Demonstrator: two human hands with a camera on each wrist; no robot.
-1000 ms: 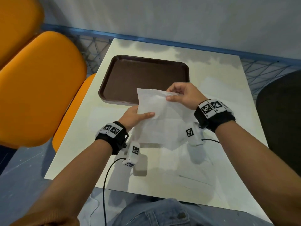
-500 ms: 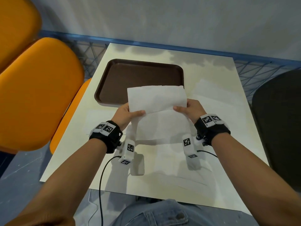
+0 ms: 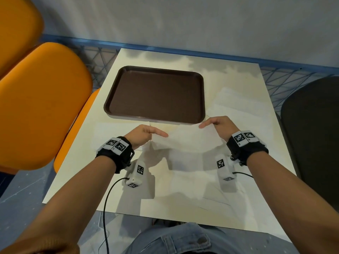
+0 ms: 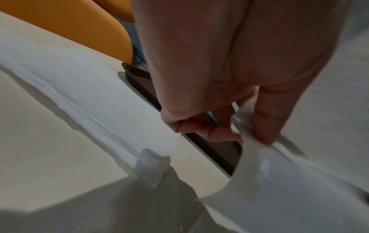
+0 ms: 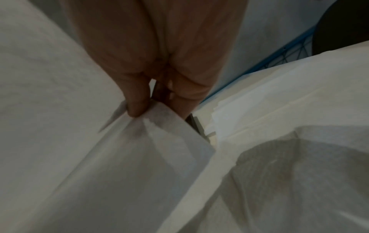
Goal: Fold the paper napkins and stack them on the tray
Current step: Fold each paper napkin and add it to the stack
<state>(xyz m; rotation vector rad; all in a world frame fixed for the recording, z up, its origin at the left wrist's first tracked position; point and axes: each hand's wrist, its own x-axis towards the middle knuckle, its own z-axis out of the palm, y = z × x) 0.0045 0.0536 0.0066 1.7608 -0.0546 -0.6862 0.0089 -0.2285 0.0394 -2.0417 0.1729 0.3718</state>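
Observation:
A white paper napkin (image 3: 185,140) hangs stretched between both hands just above the table, in front of the brown tray (image 3: 117,92). My left hand (image 3: 146,133) pinches its left corner between thumb and fingers; in the left wrist view the napkin (image 4: 279,181) bunches under the fingertips (image 4: 265,135). My right hand (image 3: 214,124) pinches the right corner, and the right wrist view shows the napkin (image 5: 139,157) creased below the thumb (image 5: 137,108). Nothing lies on the tray.
More white napkins lie flat on the cream table (image 3: 128,57): one at the left (image 3: 110,132), some at the right (image 3: 238,105), others near the front (image 3: 192,184). Orange chairs (image 3: 42,107) stand left, a dark chair (image 3: 311,125) right. A blue rail runs behind.
The napkin was held upright in front of the tray; both hands have moved apart and lowered it toward the table, so it now lies nearly flat between them.

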